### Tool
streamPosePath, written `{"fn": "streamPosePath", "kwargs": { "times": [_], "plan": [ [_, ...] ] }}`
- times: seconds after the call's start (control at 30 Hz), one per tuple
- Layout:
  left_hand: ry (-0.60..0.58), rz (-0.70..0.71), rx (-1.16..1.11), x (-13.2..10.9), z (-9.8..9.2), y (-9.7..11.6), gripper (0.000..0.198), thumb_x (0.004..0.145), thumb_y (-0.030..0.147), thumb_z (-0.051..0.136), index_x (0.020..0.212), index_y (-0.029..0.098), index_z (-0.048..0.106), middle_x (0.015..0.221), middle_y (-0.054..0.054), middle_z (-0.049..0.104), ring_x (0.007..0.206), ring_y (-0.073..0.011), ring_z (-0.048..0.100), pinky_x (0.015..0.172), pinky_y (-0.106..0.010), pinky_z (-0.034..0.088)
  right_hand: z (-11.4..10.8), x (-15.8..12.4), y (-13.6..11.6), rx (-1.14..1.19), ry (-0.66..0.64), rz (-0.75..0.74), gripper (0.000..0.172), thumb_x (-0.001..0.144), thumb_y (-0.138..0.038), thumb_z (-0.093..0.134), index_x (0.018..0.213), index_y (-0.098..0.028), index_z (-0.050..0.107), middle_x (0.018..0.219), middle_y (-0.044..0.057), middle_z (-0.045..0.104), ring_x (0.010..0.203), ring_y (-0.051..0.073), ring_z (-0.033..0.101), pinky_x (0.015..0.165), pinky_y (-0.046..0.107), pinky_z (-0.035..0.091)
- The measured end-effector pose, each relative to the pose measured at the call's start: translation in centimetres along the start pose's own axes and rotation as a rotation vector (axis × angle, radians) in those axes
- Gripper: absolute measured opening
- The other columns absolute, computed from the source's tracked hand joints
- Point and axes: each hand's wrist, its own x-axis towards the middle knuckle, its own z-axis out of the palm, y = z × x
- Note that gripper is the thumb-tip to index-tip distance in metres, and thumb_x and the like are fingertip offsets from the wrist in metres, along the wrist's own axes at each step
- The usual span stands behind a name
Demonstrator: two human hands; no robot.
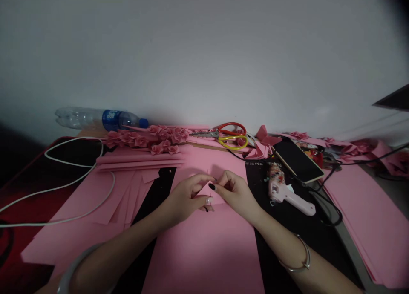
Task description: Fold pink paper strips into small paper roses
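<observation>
A folded pink paper (210,195) is gripped — pinched between the left hand (182,197) and right hand (234,192) — above a pink sheet (204,255).

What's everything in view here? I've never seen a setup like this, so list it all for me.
folded pink paper: one, pink, between the hands
pink paper sheets: many, pink, in piles left, right and under the hands
paper roses: a cluster, pink, back left
plastic water bottle: one, clear with blue label, lying at back left
scissors: at least one pair, red and yellow handles, back centre
smartphone: one, black, back right
hot glue gun: one, pink, right of the hands
white cable: one, white, left
black mat: one, black, under the paper
left hand: one, at the paper
right hand: one, at the paper
bangles: one on each arm, metallic on the right
</observation>
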Motion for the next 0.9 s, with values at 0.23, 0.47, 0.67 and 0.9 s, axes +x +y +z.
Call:
{"fn": "streamPosePath", "kwargs": {
  "times": [0.23,0.47,0.67,0.9],
  "plan": [
    [-0.003,0.034,0.017,0.07,-0.15,-0.22,0.036,0.072,0.010,0.057,0.106,0.019,0.050,0.080,0.001,0.062,0.058,-0.0133,0.065,0.058,-0.026,0.052,0.04,-0.02,-0.06,-0.017,-0.001,-0.006,0.028,0.075,-0.029,0.062,0.060,-0.019,0.041,0.053,-0.008,0.037,0.047,0.008,0.029,0.045,0.022,0.023],
    [0.010,0.029,0.030,-0.06,-0.03,-0.27,0.036,0.071,0.010,0.057,0.105,0.019,0.050,0.079,0.001,0.062,0.059,-0.0147,0.065,0.059,-0.028,0.052,0.04,0.00,0.36,-0.014,-0.007,-0.018,0.026,0.077,-0.029,0.062,0.064,-0.019,0.041,0.056,-0.007,0.040,0.050,0.009,0.032,0.047,0.022,0.026],
    [0.002,0.021,0.050,-0.09,-0.05,-0.15,0.035,0.072,0.011,0.058,0.105,0.018,0.049,0.073,0.002,0.061,0.059,-0.0158,0.066,0.059,-0.029,0.052,-0.03,-0.08,0.33,-0.008,-0.018,-0.028,0.026,0.078,-0.029,0.061,0.064,-0.020,0.040,0.056,-0.007,0.039,0.050,0.009,0.032,0.047,0.023,0.026],
    [-0.017,0.022,0.009,-0.07,-0.14,-0.21,0.034,0.072,0.012,0.059,0.104,0.018,0.049,0.085,-0.001,0.060,0.057,-0.0131,0.066,0.058,-0.026,0.052,-0.02,-0.19,0.37,-0.010,-0.034,-0.020,0.027,0.079,-0.029,0.060,0.065,-0.020,0.039,0.055,-0.008,0.036,0.048,0.008,0.029,0.045,0.022,0.023]
  ]
}}
